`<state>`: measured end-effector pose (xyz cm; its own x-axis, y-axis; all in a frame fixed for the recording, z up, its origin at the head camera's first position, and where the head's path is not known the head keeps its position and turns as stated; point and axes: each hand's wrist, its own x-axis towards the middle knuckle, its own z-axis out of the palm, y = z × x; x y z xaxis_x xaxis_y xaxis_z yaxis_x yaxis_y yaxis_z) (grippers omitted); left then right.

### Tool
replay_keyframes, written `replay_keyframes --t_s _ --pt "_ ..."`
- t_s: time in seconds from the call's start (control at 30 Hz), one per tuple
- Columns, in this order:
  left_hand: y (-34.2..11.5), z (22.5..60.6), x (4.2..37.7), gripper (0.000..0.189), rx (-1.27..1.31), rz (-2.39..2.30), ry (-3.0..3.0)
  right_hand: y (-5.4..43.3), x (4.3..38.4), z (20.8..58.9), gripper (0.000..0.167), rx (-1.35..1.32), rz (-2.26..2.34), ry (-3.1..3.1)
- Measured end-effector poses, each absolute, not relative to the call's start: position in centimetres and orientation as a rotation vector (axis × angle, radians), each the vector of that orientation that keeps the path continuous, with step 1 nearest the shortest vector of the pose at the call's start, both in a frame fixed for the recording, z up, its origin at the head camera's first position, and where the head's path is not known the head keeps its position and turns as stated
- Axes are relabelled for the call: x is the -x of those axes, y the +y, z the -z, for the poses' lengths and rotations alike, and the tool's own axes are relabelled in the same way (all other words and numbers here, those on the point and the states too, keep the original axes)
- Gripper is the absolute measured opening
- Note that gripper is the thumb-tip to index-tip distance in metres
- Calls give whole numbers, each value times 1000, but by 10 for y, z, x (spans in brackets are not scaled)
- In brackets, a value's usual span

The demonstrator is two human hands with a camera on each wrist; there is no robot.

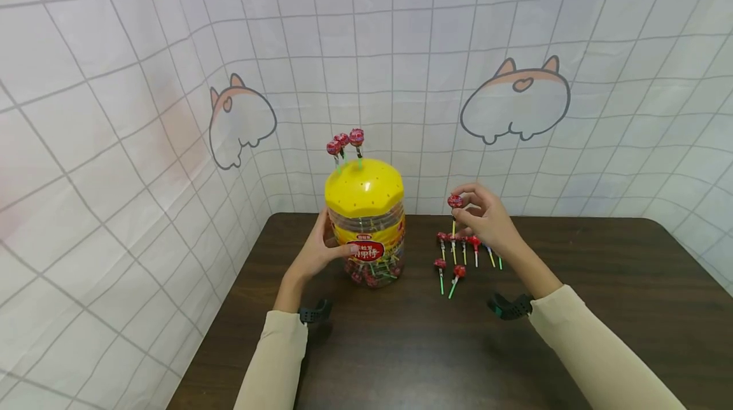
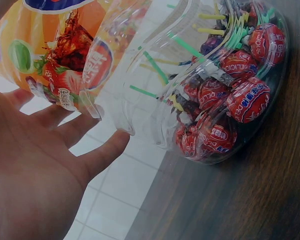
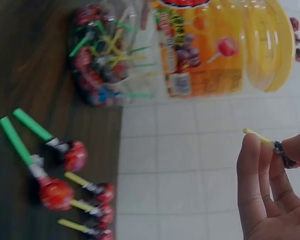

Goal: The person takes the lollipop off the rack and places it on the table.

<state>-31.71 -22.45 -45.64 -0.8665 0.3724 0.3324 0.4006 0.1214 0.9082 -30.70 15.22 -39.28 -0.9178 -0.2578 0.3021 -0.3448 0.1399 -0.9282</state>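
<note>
A clear plastic jar (image 1: 394, 235) with a yellow domed lid (image 1: 369, 190) stands on the table, lollipops (image 2: 247, 100) piled at its bottom. Three lollipops (image 1: 356, 137) stick up from the lid's left side, where small holes dot the surface. My left hand (image 1: 312, 257) holds the jar from the left, thumb across the front label and fingers round the far side. Beside the jar's right, my right hand (image 1: 485, 222) pinches a red-wrapped lollipop (image 1: 455, 201) with a yellow stick, raised above the table. In the right wrist view its wrapped head is partly hidden by the fingers.
Below the right hand, several lollipops (image 1: 476, 242) lie in a row on the dark wooden table (image 1: 389, 346). Two more lollipops (image 1: 439, 263) with green sticks lie nearer. A white gridded cloth (image 1: 412, 79) hangs behind the table and along its left.
</note>
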Motion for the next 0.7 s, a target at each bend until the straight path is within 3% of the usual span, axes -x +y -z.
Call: replay_keyframes --t_s 0.7 --pt "-225 457 320 94 813 1894 -2331 194 291 470 34 -530 -1895 -2603"
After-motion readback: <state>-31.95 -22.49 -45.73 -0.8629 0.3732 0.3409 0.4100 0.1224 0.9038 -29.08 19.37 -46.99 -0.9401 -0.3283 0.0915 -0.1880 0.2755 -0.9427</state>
